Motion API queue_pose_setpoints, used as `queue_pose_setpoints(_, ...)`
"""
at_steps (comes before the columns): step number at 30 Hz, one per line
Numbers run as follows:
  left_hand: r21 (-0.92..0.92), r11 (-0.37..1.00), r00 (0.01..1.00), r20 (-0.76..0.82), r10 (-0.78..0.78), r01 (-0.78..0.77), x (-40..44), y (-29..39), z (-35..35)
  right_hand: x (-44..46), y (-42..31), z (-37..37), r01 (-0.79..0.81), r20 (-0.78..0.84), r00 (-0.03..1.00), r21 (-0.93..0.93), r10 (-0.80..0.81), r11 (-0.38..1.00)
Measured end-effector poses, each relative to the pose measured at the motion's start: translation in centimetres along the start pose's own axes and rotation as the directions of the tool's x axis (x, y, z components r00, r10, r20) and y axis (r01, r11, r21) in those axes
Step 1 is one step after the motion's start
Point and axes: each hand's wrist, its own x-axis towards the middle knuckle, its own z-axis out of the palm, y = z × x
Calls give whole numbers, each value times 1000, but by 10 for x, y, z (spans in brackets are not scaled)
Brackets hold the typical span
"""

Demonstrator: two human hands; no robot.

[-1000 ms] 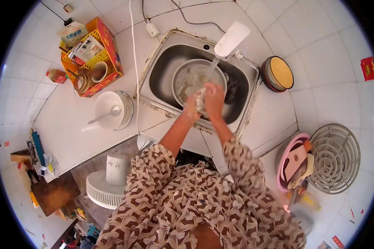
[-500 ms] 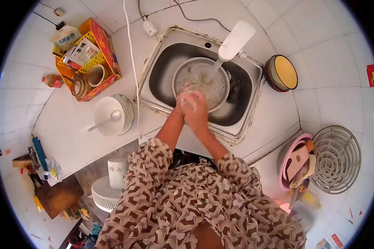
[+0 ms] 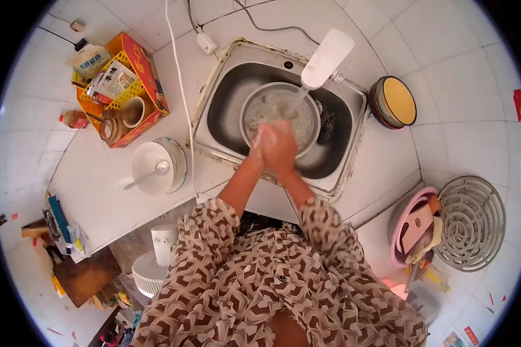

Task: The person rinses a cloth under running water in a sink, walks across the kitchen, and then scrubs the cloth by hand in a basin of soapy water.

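Both of my hands are pressed together over the near edge of a metal basin. My left hand (image 3: 256,151) is on the left, partly covered by my right hand (image 3: 279,144), whose fingers are closed and smeared by motion. Whatever lies between the palms is hidden. The round basin (image 3: 308,130) holds cloudy, foamy water and stands in the steel sink (image 3: 226,110). Water runs into it from the white faucet (image 3: 328,58). A dark scrubber (image 3: 326,124) lies in the sink, right of the basin.
On the left stand a cardboard box (image 3: 147,66) of jars and packets, a red-capped bottle (image 3: 74,120) and stacked bowls (image 3: 150,165) with a spoon. Yellow-lined bowls (image 3: 398,101) sit right of the sink. A pink basin (image 3: 395,237), a round metal rack (image 3: 472,222) and a fan (image 3: 150,272) are nearer.
My hands, earlier apart around a pale, wet item above the basin, have come together and now cover it or its place. The view has shifted slightly.
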Motion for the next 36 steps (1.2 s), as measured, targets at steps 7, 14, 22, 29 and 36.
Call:
queue_pose_setpoints(7,199,979,976,216,10,-54,-22,9,45,23,34,-14,-106,19,994,110,104,988)
queue_pose_setpoints(14,18,991,991,-12,-132,132,-23,8,48,14,56,4,-13,-7,1000,-165,12,986)
queue_pose_setpoints(22,-325,898,852,515,-95,297,-14,13,18,68,137,-67,-556,200,830,378,521,740)
queue_pose_setpoints(29,-326,931,968,233,-90,165,-23,24,6,154,159,-94,-229,-248,941,41,232,973)
queue_pose_setpoints(36,-196,979,997,75,-35,49,-30,32,-2,148,149,-90,39,-131,988,-289,-79,957)
